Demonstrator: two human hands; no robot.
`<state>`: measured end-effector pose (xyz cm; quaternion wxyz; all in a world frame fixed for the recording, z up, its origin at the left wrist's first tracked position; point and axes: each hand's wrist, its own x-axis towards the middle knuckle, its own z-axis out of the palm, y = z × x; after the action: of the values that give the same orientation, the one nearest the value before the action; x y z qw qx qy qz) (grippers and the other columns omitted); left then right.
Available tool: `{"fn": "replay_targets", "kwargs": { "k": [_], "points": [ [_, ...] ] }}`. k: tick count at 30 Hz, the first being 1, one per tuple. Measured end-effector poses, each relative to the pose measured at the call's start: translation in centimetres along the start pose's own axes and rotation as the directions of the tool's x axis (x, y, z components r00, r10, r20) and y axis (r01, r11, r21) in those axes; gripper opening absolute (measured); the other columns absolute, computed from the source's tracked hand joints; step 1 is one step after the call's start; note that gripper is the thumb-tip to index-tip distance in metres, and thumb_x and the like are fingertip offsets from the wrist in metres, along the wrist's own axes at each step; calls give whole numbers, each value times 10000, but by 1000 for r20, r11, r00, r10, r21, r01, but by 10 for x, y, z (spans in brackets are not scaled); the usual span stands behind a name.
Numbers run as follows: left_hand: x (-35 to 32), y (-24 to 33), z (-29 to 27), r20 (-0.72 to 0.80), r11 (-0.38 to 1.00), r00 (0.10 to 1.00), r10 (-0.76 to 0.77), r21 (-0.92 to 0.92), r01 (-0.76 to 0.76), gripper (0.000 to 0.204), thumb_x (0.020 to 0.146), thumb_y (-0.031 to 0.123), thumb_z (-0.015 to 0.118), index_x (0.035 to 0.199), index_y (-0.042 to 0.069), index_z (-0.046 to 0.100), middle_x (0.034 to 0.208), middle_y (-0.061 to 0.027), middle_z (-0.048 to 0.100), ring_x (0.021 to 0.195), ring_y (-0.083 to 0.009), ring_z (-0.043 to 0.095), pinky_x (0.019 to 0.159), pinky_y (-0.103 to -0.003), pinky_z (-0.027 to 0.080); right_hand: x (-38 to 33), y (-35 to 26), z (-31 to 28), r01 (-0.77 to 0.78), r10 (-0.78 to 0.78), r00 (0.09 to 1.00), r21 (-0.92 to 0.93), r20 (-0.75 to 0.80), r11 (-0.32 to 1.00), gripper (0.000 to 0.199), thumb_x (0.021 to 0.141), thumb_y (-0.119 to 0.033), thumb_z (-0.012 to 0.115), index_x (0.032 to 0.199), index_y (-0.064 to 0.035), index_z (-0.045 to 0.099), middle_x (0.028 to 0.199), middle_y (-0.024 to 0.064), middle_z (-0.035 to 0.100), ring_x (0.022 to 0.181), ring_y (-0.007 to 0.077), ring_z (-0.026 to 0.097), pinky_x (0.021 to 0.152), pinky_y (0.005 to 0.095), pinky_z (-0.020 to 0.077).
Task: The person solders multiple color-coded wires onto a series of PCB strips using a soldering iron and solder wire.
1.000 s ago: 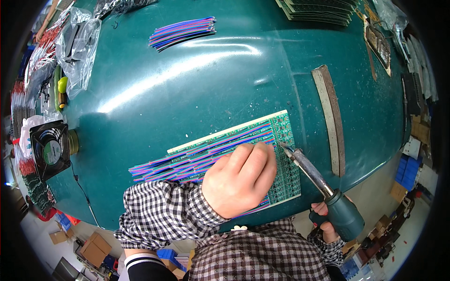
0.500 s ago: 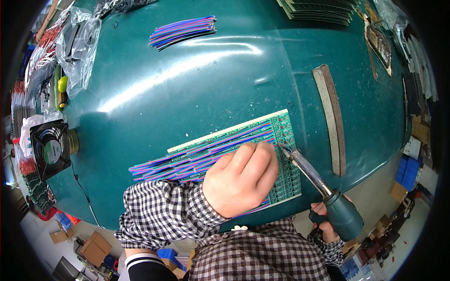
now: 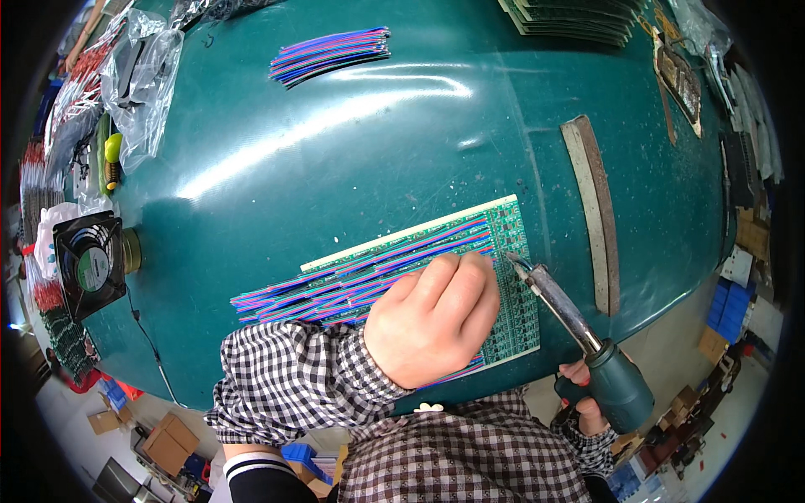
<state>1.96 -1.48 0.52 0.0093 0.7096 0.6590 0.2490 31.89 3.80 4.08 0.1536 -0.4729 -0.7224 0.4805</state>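
A green circuit board panel (image 3: 513, 314) with pale edge strips lies near the front of the table. Bundles of thin blue, red and teal wires (image 3: 335, 289) stretch across it and stick out past its left side. My left hand (image 3: 436, 314) rests over the panel, closed, its fingers curled down on wires where they meet the small components; its fingertips are hidden. My right hand (image 3: 579, 390) is wrapped round the dark green handle of a soldering iron (image 3: 570, 314). The iron's tip is close over the panel's right part, just right of my left fingers; contact cannot be made out.
Right of the panel lies a long grey-brown bar (image 3: 591, 214). Another wire bundle (image 3: 331, 54) sits at the back, with a stack of boards (image 3: 579, 21) at back right. A small fan (image 3: 88, 264) stands left, near plastic bags (image 3: 142, 92). A grimy tray (image 3: 677, 80) is far right.
The soldering iron has shifted slightly to the right, its tip drawing away from my left fingers. My left hand stays nearly still on the panel.
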Motion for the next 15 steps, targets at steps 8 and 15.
{"fn": "replay_targets", "kwargs": {
  "k": [8,15],
  "points": [
    [0,-1,-3,36,999,999,-22,-41,24,363,731,79,713,1079,-20,740,1046,-107,646,869,-209,669,684,-293,564,-7,6,-6,-89,84,994,74,66,993,719,834,-611,823,1161,18,705,986,77,795,941,224,748,906,395,559],
    [2,-5,-4,57,990,997,-45,-128,52,364,718,64,713,1071,-24,735,1027,-101,633,847,-206,654,694,-305,564,-11,14,0,-146,153,988,392,11,908,806,776,-466,933,1226,105,586,923,106,759,907,225,755,919,393,595]
  ]
}}
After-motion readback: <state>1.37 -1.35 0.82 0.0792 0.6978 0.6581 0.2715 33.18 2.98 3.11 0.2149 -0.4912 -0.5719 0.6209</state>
